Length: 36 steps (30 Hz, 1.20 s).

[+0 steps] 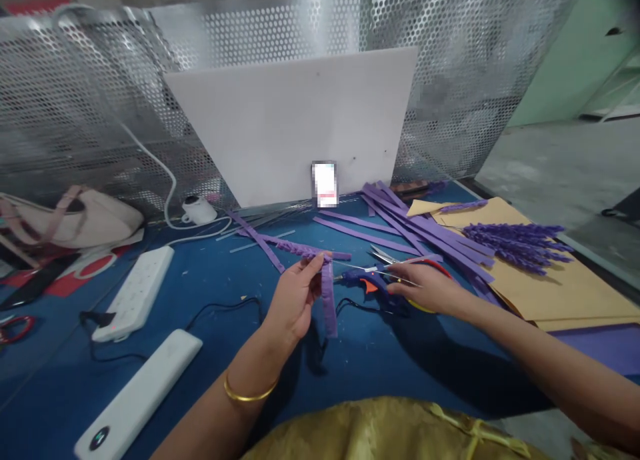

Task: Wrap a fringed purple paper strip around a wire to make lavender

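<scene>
My left hand [299, 292] pinches a partly wrapped purple lavender sprig [297, 248], whose fringed tip points left. From the same fingers a purple paper strip [327, 300] hangs down. A thin wire stem [353, 267] runs right from the sprig to my right hand [420, 283], whose fingers are closed around it. Just under and beside the right hand lies a blue hot glue gun [363, 275] with an orange trigger, its nozzle facing left. Scissors [383, 255] with red and yellow handles lie there too, partly hidden by that hand.
Purple strips [425, 227] lie at the back right, near finished lavender sprigs [520, 243] on tan paper [565, 297]. To the left are a power strip [135, 293], a white power bank [143, 393], a bag [75, 217] and cables. Behind stand a white board [295, 127] and a phone [325, 183].
</scene>
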Available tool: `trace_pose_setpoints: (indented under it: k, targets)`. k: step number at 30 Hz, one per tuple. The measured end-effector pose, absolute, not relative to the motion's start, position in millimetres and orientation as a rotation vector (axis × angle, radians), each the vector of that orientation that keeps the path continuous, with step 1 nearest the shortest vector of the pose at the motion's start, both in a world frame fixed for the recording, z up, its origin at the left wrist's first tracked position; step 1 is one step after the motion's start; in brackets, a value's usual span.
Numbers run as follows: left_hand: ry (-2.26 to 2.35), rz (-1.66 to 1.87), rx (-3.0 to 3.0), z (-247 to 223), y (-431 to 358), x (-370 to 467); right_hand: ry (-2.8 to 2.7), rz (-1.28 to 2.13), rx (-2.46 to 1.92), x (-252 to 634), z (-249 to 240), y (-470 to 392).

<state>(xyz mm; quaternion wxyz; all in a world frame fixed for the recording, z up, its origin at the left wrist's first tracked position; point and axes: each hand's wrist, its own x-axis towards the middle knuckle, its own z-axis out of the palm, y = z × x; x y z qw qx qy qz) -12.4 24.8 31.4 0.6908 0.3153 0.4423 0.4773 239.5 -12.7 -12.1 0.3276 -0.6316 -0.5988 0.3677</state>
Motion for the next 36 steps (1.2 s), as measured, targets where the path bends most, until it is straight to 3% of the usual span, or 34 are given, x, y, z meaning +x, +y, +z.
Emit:
trace_pose_setpoints:
  k: [2,4,8,11,14,36]
  targets:
    - [0.975,1.027,0.718,32,22,-9,-1.820,0.606,-1.708,242,8,-2]
    - [0.969,0.993,0.746,33,20,-6,-1.848,0.519,-1.601,232,32,12]
    - [0.957,0.924,0.801,29,17,-3,-1.716,1.053,-1.228,187,56,41]
    - [0.942,0.872,0.811,22,17,-4,-1.597,1.526,-1.025,161,43,52]
    - [0.952,0.818,0.801,15,19,-5,-1.390,1.764,-0.918,154,21,55]
    - [1.007,0.587,0.657,9,24,-12,-1.103,1.970,-0.904,160,11,59]
